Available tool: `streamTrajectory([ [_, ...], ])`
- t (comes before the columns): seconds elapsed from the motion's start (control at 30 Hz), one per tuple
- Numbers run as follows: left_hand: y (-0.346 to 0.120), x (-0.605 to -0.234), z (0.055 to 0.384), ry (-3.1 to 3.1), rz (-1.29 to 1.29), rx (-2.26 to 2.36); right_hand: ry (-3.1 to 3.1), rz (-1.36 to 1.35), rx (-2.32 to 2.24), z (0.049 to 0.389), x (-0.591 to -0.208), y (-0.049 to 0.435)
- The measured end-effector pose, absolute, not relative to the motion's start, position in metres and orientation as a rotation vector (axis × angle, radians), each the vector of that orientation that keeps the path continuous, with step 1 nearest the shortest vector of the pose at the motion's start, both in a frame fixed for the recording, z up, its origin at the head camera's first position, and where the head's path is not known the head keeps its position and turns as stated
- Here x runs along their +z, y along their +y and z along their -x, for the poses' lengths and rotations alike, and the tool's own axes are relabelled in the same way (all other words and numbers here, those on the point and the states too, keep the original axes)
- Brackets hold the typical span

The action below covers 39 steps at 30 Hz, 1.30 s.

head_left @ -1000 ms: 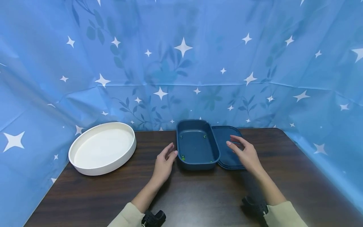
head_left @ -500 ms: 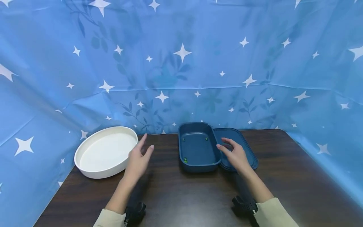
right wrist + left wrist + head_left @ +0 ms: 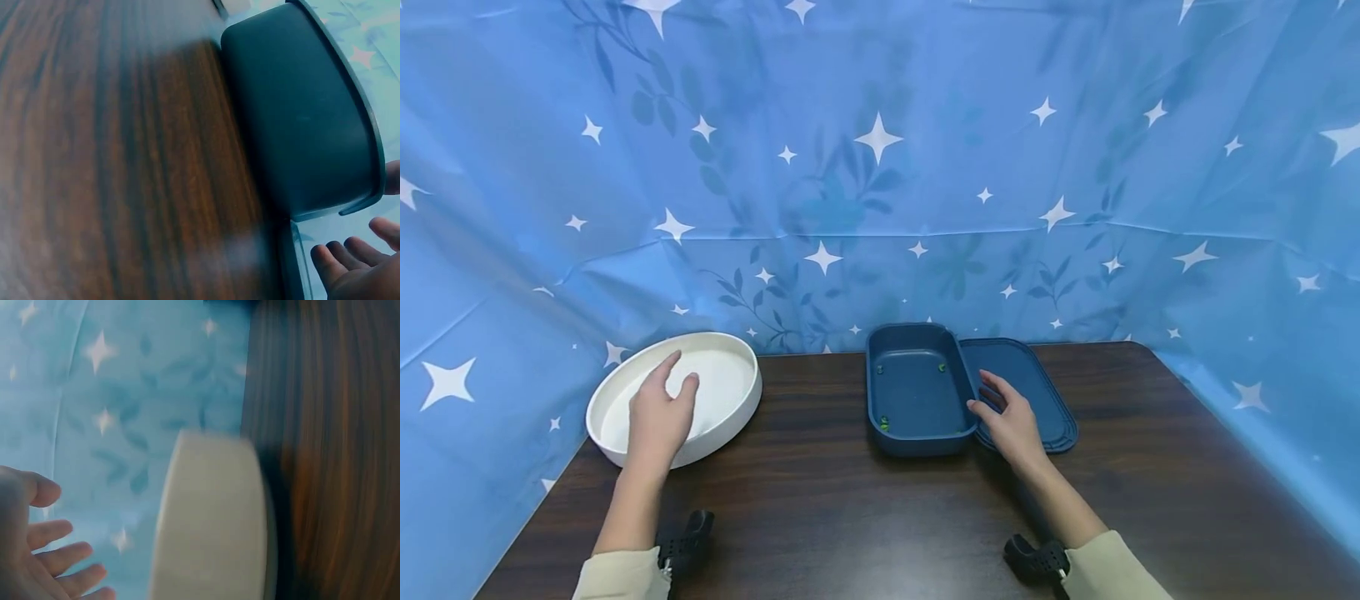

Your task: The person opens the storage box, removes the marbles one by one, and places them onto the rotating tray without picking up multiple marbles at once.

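Note:
In the head view my left hand (image 3: pixel 658 417) hovers over the near part of a round white tray (image 3: pixel 722 425), thumb and fingers spread and holding nothing. The left wrist view shows the tray's pale side wall (image 3: pixel 209 512) apart from the fingers. A dark blue rectangular food container (image 3: pixel 917 447) stands uncovered, with several tiny green bits (image 3: pixel 884 423) inside. Close to its right rim is my right hand (image 3: pixel 1013 423), above the blue lid (image 3: pixel 1026 383), fingers loosely bent. Whether the right thumb touches the rim (image 3: pixel 375 150) is hard to tell.
The brown wooden table (image 3: pixel 820 517) ends at the back against a blue curtain (image 3: pixel 880 192) printed with white stars. The lid lies flat against the container's right side. Wood separates the tray from the container.
My left hand has moved left from beside the container to over the white tray. My right hand has shifted left, from over the lid to the container's right rim.

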<state>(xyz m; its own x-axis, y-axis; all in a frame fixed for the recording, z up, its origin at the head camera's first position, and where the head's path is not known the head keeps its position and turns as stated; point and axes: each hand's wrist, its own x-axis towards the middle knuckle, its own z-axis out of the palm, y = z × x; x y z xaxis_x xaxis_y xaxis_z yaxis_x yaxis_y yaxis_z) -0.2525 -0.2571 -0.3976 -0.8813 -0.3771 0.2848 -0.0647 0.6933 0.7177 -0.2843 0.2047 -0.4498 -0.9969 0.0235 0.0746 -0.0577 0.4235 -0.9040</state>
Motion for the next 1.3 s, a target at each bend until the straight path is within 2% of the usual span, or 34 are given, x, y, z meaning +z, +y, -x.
streamTrajectory([
  [0.37, -0.327, -0.423, 0.248, -2.530, -0.811, -1.080, -2.548, -0.079, 1.674, 0.286, -0.454, 0.201],
  [0.73, -0.341, -0.451, 0.246, -2.148, -0.857, -1.580, -2.486, 0.030, 1.577, 0.284, -0.457, 0.191],
  [1.3, -0.346, -0.454, 0.250, -2.122, -0.873, -1.540, -2.476, 0.101, 1.517, 0.280, -0.447, 0.193],
])
